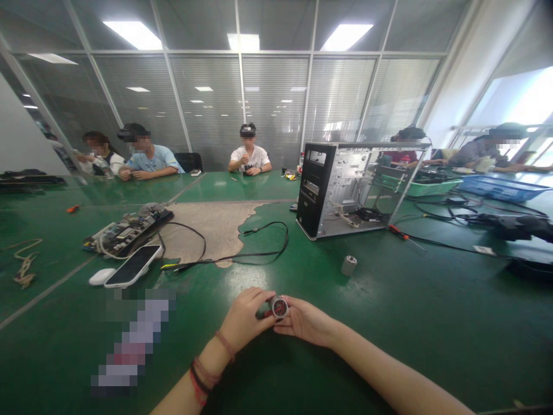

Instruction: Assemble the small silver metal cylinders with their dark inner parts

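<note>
Both hands meet over the green table near the bottom centre. My left hand, with braided bands at its wrist, has its fingers and thumb round a small grey metal cylinder. The cylinder's round end faces the camera and shows a dark and reddish inside. From the right, my right hand touches the same cylinder with its fingertips, palm partly turned up. A second grey cylinder stands upright on the table, ahead and to the right of my hands.
Ahead right stands an opened computer case, an orange-handled screwdriver beside it. To the left lie a phone, a white case, a circuit board assembly and a black cable. Several people sit beyond.
</note>
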Action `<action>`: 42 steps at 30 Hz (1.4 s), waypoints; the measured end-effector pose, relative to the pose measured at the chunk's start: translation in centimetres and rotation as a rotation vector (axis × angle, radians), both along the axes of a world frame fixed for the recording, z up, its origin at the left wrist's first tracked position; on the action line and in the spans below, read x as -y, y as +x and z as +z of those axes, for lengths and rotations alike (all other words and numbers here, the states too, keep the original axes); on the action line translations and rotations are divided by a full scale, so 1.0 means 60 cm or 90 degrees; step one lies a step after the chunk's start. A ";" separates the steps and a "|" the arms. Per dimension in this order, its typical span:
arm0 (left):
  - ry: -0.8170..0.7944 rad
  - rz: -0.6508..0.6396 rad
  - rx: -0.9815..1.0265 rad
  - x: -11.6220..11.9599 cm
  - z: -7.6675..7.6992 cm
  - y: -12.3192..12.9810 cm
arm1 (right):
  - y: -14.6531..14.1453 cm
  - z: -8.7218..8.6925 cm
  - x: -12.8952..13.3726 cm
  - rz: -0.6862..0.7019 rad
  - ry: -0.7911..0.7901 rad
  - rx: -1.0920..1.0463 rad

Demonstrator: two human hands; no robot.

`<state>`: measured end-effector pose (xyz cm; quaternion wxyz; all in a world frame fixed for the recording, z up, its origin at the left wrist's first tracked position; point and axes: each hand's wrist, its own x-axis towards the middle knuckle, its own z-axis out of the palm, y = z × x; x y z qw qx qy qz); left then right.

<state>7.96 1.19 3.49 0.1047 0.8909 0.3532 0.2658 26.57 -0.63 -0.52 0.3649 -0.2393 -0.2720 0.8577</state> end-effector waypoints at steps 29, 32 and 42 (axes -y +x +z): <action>-0.033 0.003 0.051 -0.002 -0.010 0.002 | -0.002 0.010 0.005 -0.253 0.041 0.101; -0.052 -0.004 0.046 -0.003 -0.011 0.001 | -0.003 0.011 0.006 -0.278 0.072 0.128; -0.162 0.004 0.095 0.003 -0.004 0.007 | -0.001 0.017 0.009 -0.357 0.441 0.372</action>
